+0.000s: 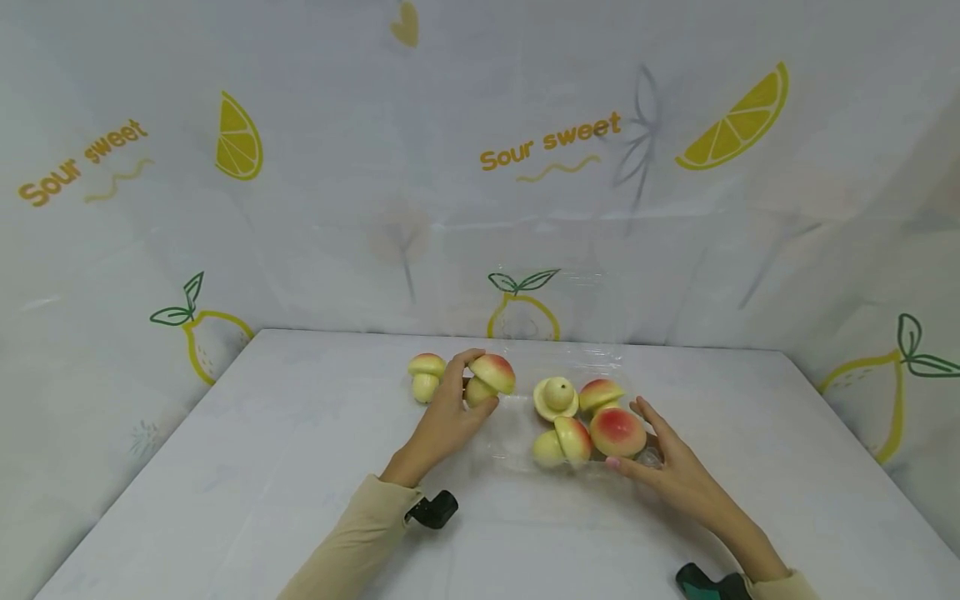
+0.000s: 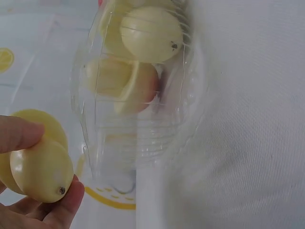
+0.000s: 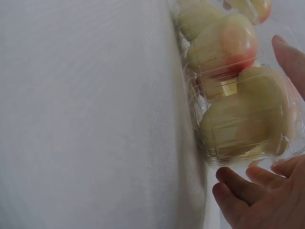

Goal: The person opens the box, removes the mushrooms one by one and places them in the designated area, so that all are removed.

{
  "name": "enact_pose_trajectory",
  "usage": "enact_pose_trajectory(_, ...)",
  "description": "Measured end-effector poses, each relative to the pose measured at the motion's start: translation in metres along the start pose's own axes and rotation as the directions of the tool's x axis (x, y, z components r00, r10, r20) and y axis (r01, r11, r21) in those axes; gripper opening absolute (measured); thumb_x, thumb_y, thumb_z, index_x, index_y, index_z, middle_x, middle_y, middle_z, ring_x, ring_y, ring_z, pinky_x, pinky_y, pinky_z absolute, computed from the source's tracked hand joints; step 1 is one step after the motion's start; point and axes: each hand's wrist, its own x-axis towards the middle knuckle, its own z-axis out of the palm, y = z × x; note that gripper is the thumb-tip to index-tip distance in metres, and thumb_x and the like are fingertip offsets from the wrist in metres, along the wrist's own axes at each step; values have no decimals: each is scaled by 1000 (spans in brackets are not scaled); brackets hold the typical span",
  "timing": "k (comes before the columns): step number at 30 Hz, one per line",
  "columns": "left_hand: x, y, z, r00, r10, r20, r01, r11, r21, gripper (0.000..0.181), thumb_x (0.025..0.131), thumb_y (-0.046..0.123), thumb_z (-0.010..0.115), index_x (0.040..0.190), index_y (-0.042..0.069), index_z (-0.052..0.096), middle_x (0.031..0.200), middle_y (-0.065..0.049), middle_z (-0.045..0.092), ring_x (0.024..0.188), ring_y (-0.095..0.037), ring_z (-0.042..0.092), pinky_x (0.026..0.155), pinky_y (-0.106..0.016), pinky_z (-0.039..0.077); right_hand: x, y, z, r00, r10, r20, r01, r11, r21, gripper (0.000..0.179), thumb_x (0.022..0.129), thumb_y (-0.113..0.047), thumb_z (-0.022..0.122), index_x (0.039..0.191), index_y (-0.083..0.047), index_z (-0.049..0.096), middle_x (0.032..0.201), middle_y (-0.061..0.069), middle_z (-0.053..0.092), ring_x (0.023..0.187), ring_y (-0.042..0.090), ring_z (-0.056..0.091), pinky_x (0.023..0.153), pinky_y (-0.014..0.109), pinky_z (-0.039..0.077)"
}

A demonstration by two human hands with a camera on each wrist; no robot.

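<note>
My left hand [image 1: 448, 412] grips a mushroom-shaped piece [image 1: 492, 374] with a red-and-yellow cap and pale stem, left of the clear plastic box [image 1: 507, 442]. In the left wrist view, the thumb presses one side of this mushroom [image 2: 43, 171] and fingers support it below. Several similar mushrooms lie in the box, including one with its stem upward [image 1: 557, 397] and one showing its red cap [image 1: 618, 431]. At the box's right end, my right hand [image 1: 681, 473] has its thumb and fingers spread around the corner; the right wrist view shows its fingertips close to the ribbed wall.
Another mushroom [image 1: 426, 377] stands on the white table [image 1: 225, 467], just left of my left hand. Clear plastic [image 1: 577, 357] extends behind the box toward the table's back edge. A white curtain [image 1: 337, 208] with lemon prints hangs behind. Black devices [image 1: 435, 509] sit at both wrists.
</note>
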Motion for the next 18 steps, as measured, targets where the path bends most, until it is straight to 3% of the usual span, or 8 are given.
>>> enact_pose_trajectory(9, -1, -11, -11, 997, 8, -82, -11, 999, -36, 64, 87, 1, 69, 143, 7, 39, 134, -16, 55, 106, -33, 65, 87, -42, 55, 0, 0, 0, 1000, 8, -9, -8, 1000, 2, 102, 88, -34, 74, 159, -3, 7, 162, 24, 22, 128, 43, 53, 100, 70, 38)
enact_pose_trajectory(18, -3, -12, -26, 991, -62, -123, 59, 998, -29, 66, 87, 5, 71, 144, 11, 40, 130, -16, 56, 109, -33, 61, 90, -44, 54, -1, -1, 0, 1000, 0, -5, 0, 1000, 5, 101, 89, -33, 73, 159, -4, 6, 162, 24, 21, 126, 40, 56, 99, 64, 42)
